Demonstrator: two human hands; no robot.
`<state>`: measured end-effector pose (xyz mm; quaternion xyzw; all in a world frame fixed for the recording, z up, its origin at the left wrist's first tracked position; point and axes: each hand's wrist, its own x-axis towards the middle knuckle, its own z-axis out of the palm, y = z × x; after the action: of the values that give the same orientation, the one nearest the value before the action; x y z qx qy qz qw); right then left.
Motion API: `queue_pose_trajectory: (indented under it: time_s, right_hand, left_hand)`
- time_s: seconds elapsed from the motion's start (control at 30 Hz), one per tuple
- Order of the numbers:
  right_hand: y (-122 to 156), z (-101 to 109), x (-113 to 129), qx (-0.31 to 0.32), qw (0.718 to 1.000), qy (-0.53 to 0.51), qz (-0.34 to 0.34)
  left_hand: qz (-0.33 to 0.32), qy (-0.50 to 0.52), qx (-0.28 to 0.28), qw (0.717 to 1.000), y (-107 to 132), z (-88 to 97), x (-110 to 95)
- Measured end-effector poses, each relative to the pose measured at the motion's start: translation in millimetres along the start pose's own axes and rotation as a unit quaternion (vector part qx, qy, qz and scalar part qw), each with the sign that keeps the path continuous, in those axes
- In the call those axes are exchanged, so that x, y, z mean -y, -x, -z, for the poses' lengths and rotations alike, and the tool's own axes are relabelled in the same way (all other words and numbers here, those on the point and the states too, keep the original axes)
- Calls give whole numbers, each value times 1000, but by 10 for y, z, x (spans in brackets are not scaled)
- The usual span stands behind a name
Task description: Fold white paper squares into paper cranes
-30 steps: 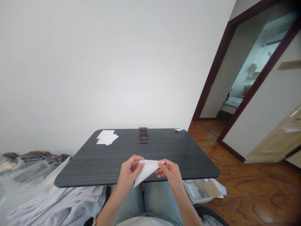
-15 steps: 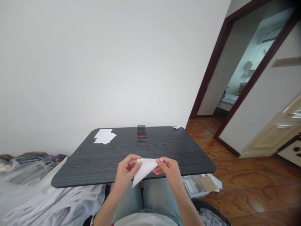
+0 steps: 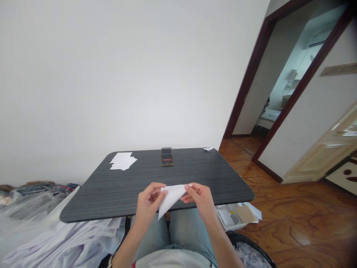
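A folded piece of white paper (image 3: 170, 197), roughly triangular, is stretched between my two hands over the table's near edge. My left hand (image 3: 150, 199) pinches its left side between thumb and fingers. At the upper right corner, my right hand (image 3: 197, 196) grips the paper with thumb on top and fingers beneath. One narrow point of the paper hangs down toward my lap. Farther back on the dark table (image 3: 134, 201) lie several white paper sheets (image 3: 122, 161) at the left and a small folded paper piece (image 3: 208, 149) at the far right corner.
A phone (image 3: 167, 156) lies at the table's back middle, by the white wall. Below the right side are a bin of papers (image 3: 234, 217) and a dark-rimmed basket (image 3: 251, 253). White cloth (image 3: 69, 242) is heaped at lower left. A doorway opens at right.
The paper's right corner has curled or tilted slightly under my right hand. Both hands keep their hold, and the whole view has shifted a little.
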<state>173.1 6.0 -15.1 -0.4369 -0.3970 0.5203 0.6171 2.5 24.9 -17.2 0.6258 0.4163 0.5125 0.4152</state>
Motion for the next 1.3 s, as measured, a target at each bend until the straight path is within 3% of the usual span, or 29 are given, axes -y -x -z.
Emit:
queue_pose_trajectory:
  time_s: [0.7, 1.3]
  right_hand:
    - [2, -6, 41, 13, 1000, 3, 4]
    - [4, -19, 30, 1, 1000, -13, 17]
  left_hand:
    - [53, 46, 50, 996, -30, 9, -23]
    - [58, 62, 46, 995, -25, 15, -6]
